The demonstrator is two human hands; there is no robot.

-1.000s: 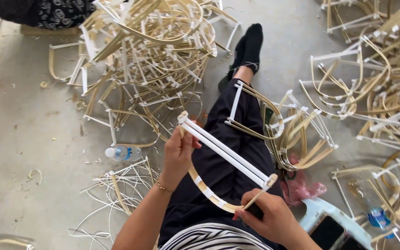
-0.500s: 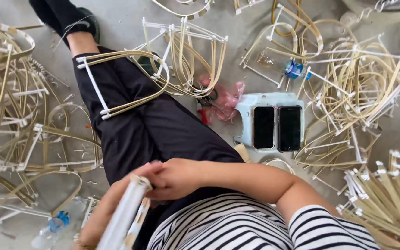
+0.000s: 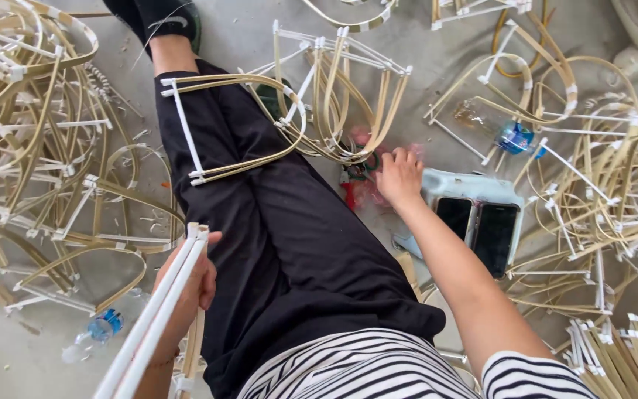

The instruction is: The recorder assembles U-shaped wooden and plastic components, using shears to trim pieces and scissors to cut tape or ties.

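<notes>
Two hands work apart in the head view. Left hand (image 3: 186, 292) closes its grip around a white-wrapped bamboo frame (image 3: 158, 314) beside the thigh. Right hand (image 3: 399, 176) reaches to the floor, fingers spread over red-handled scissors (image 3: 354, 181) on a pink bag (image 3: 378, 166), gripping nothing clearly. Because the frame juts out unwatched, it could snag on the bent frame (image 3: 234, 129) lying across the leg.

We see a bent frame (image 3: 230, 125) lying on the outstretched leg (image 3: 260, 222), two phones (image 3: 478, 225) on the floor right of it, a bottle (image 3: 96, 331) left.
</notes>
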